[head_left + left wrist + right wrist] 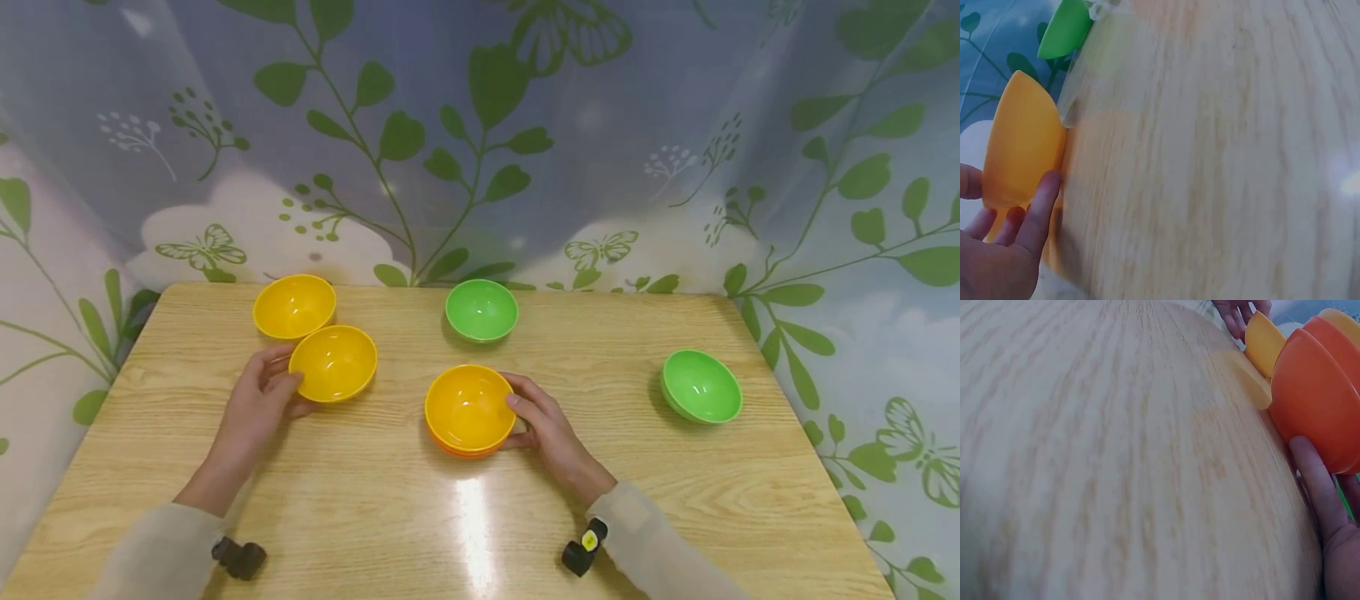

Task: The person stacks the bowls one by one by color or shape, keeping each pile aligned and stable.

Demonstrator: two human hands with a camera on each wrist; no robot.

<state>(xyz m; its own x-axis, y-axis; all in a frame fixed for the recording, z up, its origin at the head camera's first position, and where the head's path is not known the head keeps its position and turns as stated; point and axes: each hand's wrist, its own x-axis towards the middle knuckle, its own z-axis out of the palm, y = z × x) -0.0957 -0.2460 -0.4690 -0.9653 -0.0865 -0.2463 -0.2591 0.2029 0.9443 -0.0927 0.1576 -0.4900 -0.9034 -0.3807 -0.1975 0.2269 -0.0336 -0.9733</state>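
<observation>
My left hand (262, 396) grips a yellow bowl (333, 364) at its left side, thumb by the rim and fingers around the outer wall. In the left wrist view that bowl (1025, 144) stands upright, fingertips against its side. Just behind it, a second yellow bowl (295, 307) sits near the table's back edge. At the middle of the table my right hand (551, 429) holds a stack by its right side: a yellow bowl (470, 408) nested on top of orange bowls (1316, 400). My right thumb lies at the top bowl's rim; the other fingers are partly hidden.
One green bowl (482, 311) stands at the back middle of the wooden table (360, 508), another green bowl (701, 387) at the right. A printed curtain (600, 167) hangs behind the back edge and along both sides.
</observation>
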